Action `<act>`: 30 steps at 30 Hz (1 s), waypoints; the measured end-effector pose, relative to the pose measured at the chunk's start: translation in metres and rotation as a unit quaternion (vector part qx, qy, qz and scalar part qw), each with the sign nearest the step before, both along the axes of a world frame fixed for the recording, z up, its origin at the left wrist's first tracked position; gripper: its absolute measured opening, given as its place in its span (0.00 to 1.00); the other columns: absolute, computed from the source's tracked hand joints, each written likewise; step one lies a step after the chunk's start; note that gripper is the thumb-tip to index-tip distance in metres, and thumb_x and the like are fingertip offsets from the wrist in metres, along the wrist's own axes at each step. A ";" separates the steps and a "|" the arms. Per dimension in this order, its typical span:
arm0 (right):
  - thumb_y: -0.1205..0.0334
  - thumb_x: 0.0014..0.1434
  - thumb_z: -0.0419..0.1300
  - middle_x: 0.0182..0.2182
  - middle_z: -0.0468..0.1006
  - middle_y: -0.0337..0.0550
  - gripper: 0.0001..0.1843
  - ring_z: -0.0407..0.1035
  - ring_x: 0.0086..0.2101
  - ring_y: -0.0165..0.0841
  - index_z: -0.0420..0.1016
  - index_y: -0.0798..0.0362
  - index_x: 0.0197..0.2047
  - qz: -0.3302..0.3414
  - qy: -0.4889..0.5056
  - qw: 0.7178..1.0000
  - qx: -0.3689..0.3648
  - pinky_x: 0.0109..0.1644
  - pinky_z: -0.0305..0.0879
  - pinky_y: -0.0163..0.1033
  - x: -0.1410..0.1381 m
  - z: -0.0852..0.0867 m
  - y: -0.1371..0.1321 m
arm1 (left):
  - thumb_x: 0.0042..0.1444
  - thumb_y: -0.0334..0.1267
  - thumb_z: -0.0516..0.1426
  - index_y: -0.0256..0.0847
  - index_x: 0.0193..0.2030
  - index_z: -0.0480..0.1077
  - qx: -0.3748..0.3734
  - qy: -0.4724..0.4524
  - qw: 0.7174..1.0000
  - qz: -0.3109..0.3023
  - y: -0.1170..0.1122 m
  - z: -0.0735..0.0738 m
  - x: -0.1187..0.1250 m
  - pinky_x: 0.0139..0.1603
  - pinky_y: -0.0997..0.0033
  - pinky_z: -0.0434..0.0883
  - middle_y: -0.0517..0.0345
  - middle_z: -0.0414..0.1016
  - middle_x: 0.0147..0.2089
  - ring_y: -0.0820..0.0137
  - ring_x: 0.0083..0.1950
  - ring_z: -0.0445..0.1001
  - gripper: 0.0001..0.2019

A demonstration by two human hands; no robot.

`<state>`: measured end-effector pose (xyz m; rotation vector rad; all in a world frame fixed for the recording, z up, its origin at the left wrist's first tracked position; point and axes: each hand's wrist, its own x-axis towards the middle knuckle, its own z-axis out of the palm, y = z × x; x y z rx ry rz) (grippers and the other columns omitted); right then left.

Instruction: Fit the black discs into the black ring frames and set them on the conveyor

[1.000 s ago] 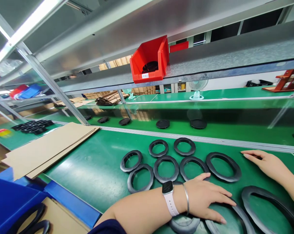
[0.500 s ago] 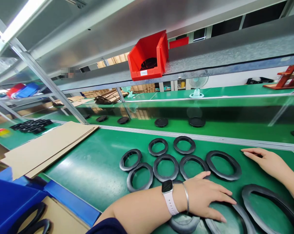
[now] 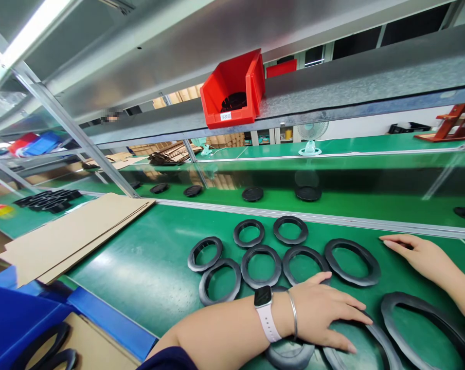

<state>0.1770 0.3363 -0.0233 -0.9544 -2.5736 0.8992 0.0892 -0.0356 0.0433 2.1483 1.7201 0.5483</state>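
Several black rings lie on the green worktop (image 3: 132, 257). My left hand (image 3: 325, 311), with a watch and a bangle on its wrist, reaches across them. Its fingers are spread and rest over one black ring (image 3: 379, 336) near the front edge, hiding part of it. My thumb and fingers do not close round that ring. To the right, my right hand (image 3: 421, 252) is held low by the worktop, thumb and fingertips pressed together; what is between them, if anything, cannot be seen. A black ring (image 3: 352, 262) lies between the hands, and a larger-looking ring (image 3: 421, 329) sits below my right hand.
Flat cardboard sheets (image 3: 78, 231) lie at the left, above a blue bin (image 3: 20, 318) with more black rings. Black discs (image 3: 252, 194) sit on a green strip behind the metal rail. A red bin (image 3: 232, 92) stands on the shelf above. A fan (image 3: 311, 139) is beyond.
The whole view has shifted very slightly. Both hands and the rings keep the same places relative to each other.
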 end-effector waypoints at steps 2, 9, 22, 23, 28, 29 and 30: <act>0.27 0.40 0.55 0.43 0.79 0.37 0.35 0.71 0.41 0.46 0.83 0.41 0.42 -0.004 -0.006 1.000 -0.004 0.41 0.66 0.46 0.000 0.001 -0.001 | 0.67 0.43 0.55 0.44 0.65 0.60 0.003 -0.006 1.000 0.001 0.000 -0.001 0.000 0.73 0.56 0.27 0.57 0.60 0.69 0.67 0.68 0.60 0.22; 0.27 0.41 0.55 0.41 0.79 0.42 0.37 0.72 0.38 0.47 0.84 0.44 0.42 0.004 0.005 1.000 0.011 0.38 0.66 0.45 0.000 0.002 -0.001 | 0.66 0.41 0.57 0.42 0.65 0.60 -0.009 -0.010 1.000 -0.001 0.000 0.004 0.000 0.73 0.55 0.26 0.56 0.60 0.69 0.67 0.68 0.60 0.23; 0.27 0.41 0.55 0.39 0.79 0.39 0.36 0.71 0.37 0.45 0.83 0.43 0.43 -0.005 -0.010 1.000 -0.007 0.38 0.64 0.45 0.000 0.004 -0.003 | 0.65 0.39 0.57 0.42 0.66 0.60 -0.021 -0.006 1.000 -0.001 0.000 0.007 0.001 0.73 0.53 0.27 0.56 0.59 0.69 0.66 0.68 0.60 0.24; 0.27 0.41 0.55 0.39 0.79 0.39 0.37 0.71 0.37 0.45 0.83 0.43 0.43 -0.005 -0.010 1.000 -0.005 0.38 0.64 0.44 0.000 0.004 -0.003 | 0.65 0.39 0.57 0.42 0.66 0.60 -0.022 -0.004 1.000 -0.002 0.000 0.008 0.001 0.73 0.53 0.27 0.56 0.59 0.69 0.65 0.68 0.60 0.24; 0.28 0.43 0.54 0.38 0.79 0.41 0.36 0.71 0.36 0.45 0.83 0.44 0.44 0.007 -0.009 1.000 0.010 0.37 0.64 0.45 0.001 0.000 0.000 | 0.66 0.40 0.56 0.42 0.66 0.59 -0.027 0.006 1.000 -0.003 0.000 0.008 0.000 0.73 0.52 0.28 0.56 0.59 0.69 0.66 0.68 0.59 0.23; 0.28 0.43 0.55 0.38 0.79 0.41 0.36 0.71 0.36 0.45 0.83 0.44 0.44 0.009 -0.009 1.000 0.011 0.37 0.64 0.45 0.001 0.000 0.000 | 0.67 0.41 0.56 0.42 0.66 0.59 -0.026 0.004 1.000 -0.003 0.000 0.008 0.000 0.73 0.52 0.28 0.57 0.59 0.69 0.66 0.68 0.59 0.23; 0.28 0.44 0.55 0.39 0.79 0.41 0.36 0.71 0.36 0.45 0.83 0.44 0.43 0.010 -0.008 1.000 0.013 0.37 0.65 0.45 0.001 0.000 0.001 | 0.67 0.41 0.55 0.42 0.66 0.60 -0.026 0.001 1.000 -0.004 0.000 0.008 0.000 0.73 0.52 0.28 0.57 0.59 0.69 0.66 0.68 0.59 0.23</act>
